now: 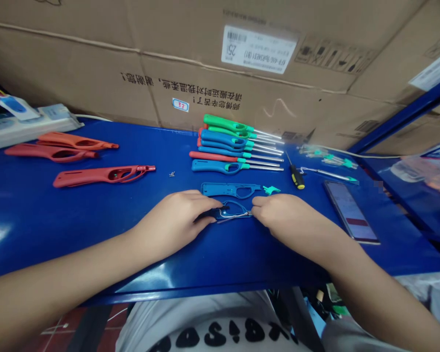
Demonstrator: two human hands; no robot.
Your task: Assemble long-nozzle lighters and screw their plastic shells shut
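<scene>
Left fingers (207, 202) clasped a blue lighter half (234, 202), right fingers (258, 201) pinched its tip (248, 213); beyond them, its cover (219, 189) lay unfitted, seemingly finished lighters (222, 139) farther off

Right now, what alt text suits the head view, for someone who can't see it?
A person's left hand holds a blue lighter half-shell with a white wire, the right hand at its front end. Beyond lie another half-shell and a row of utility lighters; red and orange handles sit left, a screwdriver and smartphone right.
</scene>
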